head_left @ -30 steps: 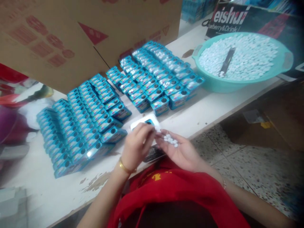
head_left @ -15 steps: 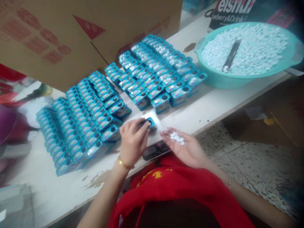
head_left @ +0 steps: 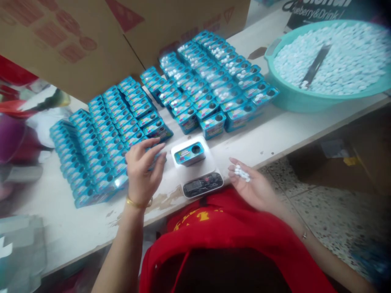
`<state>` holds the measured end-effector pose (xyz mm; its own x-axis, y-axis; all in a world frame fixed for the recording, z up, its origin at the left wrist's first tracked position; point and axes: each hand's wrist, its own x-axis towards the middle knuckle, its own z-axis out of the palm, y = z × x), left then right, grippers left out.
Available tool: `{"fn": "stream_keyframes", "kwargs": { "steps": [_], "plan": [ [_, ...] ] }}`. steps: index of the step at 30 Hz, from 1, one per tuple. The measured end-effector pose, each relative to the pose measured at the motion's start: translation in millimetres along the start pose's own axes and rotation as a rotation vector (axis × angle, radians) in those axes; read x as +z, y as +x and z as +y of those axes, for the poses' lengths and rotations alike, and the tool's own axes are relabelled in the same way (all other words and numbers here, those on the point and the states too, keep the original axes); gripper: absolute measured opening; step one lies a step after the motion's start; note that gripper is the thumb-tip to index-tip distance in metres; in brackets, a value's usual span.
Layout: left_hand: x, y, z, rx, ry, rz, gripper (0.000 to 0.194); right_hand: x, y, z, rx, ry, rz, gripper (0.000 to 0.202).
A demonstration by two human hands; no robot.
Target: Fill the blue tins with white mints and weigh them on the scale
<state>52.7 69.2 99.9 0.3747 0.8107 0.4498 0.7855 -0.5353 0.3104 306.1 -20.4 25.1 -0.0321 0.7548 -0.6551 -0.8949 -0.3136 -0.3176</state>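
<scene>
A blue tin (head_left: 189, 154) with a round dark opening lies on the white kitchen scale (head_left: 178, 171), and neither hand touches it. To the left of the scale, my left hand (head_left: 143, 169) has its fingers apart and holds nothing. It is over the near edge of the left group of blue tins (head_left: 97, 150), partly hiding some of them. My right hand (head_left: 258, 187), palm up at the right of the scale, cradles a small heap of white tablets (head_left: 242, 173). The scale's dark control panel (head_left: 203, 184) faces me.
A second group of blue tins (head_left: 210, 89) stands behind the scale, with white tablets on several. At the right, a turquoise basin (head_left: 305, 99) full of white tablets holds a dark scoop-like strip (head_left: 317, 65). A large cardboard box (head_left: 171, 24) rises behind the tins.
My left hand has let go of the blue tin and moved left, leaving it on the scale. My right hand has drawn slightly right with the tablets. The view has shifted a little.
</scene>
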Motion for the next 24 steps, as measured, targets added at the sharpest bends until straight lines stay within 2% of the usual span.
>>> {"fn": "stream_keyframes", "kwargs": {
  "steps": [7, 13, 17, 19, 21, 24],
  "plan": [
    [6.9, 0.4, -0.3, 0.012, -0.013, -0.004, 0.017, -0.9, -1.5, 6.0, 0.066, -0.05, -0.012, 0.019],
    [18.1, 3.8, 5.2, 0.04, -0.043, -0.061, 0.018, 0.2, -1.2, 7.7, 0.058, -0.056, -0.006, 0.01],
    [34.6, 5.9, 15.4, 0.085, -0.007, -0.188, 0.041, -0.4, -0.5, 9.8, 0.1, -0.051, -0.024, 0.008],
    [37.4, 5.0, 20.1, 0.117, 0.028, -0.289, 0.043, -0.5, -0.3, 11.5, 0.127, -0.048, -0.021, 0.007],
    [31.1, 1.1, 20.7, 0.12, 0.042, -0.339, 0.036, -0.3, -0.2, 13.1, 0.141, -0.059, -0.013, 0.007],
    [5.8, -11.4, 9.5, 0.043, 0.051, -0.287, 0.036, 0.2, 0.2, 15.2, 0.143, -0.087, -0.022, 0.008]
  ]
}}
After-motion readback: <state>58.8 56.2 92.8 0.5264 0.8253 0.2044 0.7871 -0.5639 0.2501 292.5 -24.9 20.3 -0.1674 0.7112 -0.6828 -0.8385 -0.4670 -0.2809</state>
